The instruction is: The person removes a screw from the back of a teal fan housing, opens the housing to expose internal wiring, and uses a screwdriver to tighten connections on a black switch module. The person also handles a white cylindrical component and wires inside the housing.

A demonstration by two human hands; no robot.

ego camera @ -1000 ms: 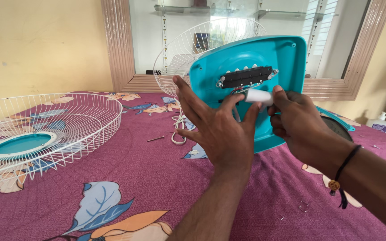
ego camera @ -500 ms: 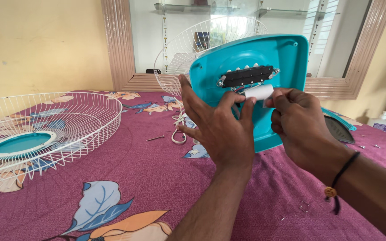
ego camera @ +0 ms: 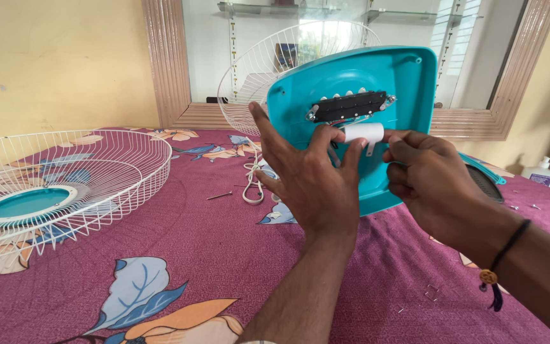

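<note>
On the purple cloth point(ego camera: 211, 236), two hands hold a blue fan base point(ego camera: 402, 83).
Left hand point(ego camera: 307, 185) and right hand point(ego camera: 428, 185) pinch a small white tube point(ego camera: 363, 132) with their fingertips.

A: Left hand point(ego camera: 310, 185)?
B: Raised, back toward the camera, forearm coming up from bottom centre. Fingers point(ego camera: 263, 127) spread and pointing up; index and middle tips bent forward, pinching at the top. Thumb out of sight behind the hand.

A: Right hand point(ego camera: 431, 181)?
B: Comes in from the lower right, forearm angled up-left. Fingers curled inward, knuckles facing left, tips level with the left fingertips and near them. Black cord band with a small gold bead on the wrist.

A: Hands touching?
B: Can't tell; close at the fingertips only.
</note>
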